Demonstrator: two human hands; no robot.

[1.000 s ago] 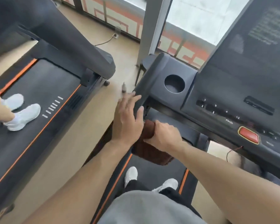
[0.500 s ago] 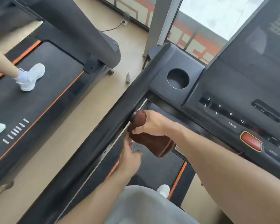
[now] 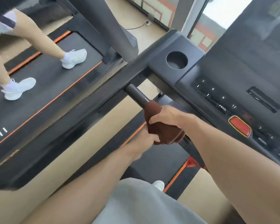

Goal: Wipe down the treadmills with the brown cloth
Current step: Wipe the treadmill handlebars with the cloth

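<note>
Brown cloth (image 3: 160, 126), a soft napped terry, was wrapped around the round matte-black handlebar grip (image 3: 137, 96) of the near treadmill. The right hand (image 3: 166, 116) was clenched over the cloth from above, fingers curled around the bar. The left hand (image 3: 149, 137) pinched the cloth's lower edge from beneath. Smooth dark plastic formed the console (image 3: 225, 88), with a circular cup holder (image 3: 176, 60), a glossy red button (image 3: 239, 126), and small white markings reading 3, 6, 9, 12 and PROG.
</note>
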